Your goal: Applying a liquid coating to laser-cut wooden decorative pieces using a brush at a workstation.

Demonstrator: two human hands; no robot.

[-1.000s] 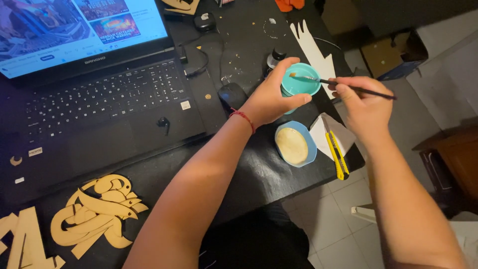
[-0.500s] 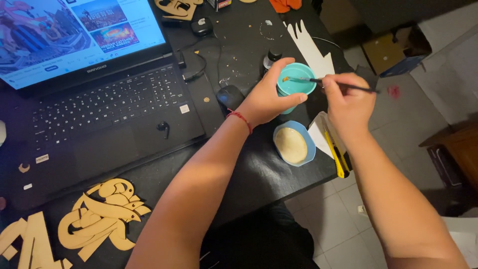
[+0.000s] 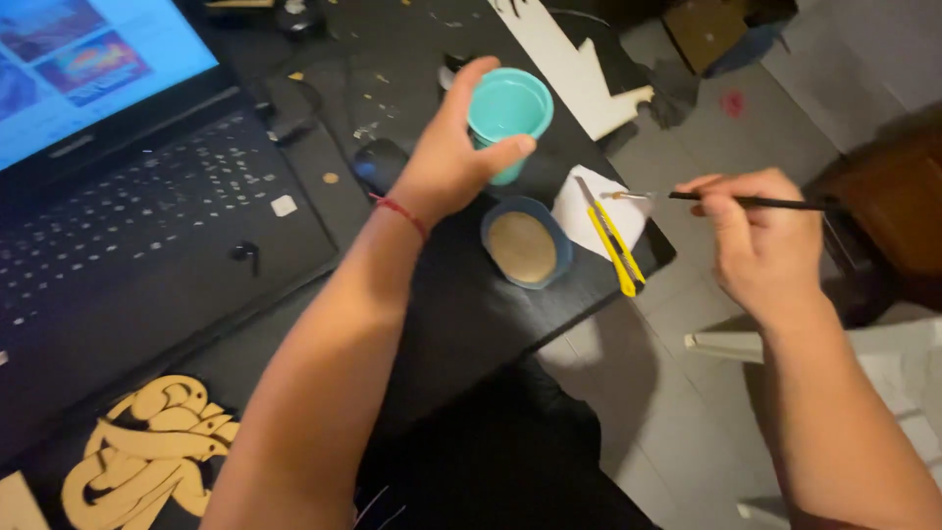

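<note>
My left hand [image 3: 446, 157] grips a small teal cup [image 3: 508, 110] standing on the black desk [image 3: 461, 304]. My right hand [image 3: 760, 240] holds a thin black paintbrush [image 3: 726, 200] off the desk's right edge, its pale tip pointing left over a white paper [image 3: 599, 211]. A blue lid with tan paint [image 3: 525, 243] lies just below the cup. A yellow utility knife [image 3: 613, 240] rests across the paper, beside the lid.
An open laptop [image 3: 128, 196] fills the left of the desk, with a black mouse [image 3: 378, 162] near my left wrist. Tan wooden cut-out shapes [image 3: 147, 456] lie at the lower left. A white cut-out [image 3: 569, 59] lies at the far side. A tiled floor [image 3: 667, 412] lies below.
My right hand has drawn the brush out of the teal cup and moved right, past the desk edge. The left hand still grips the cup. The view has tilted closer.
</note>
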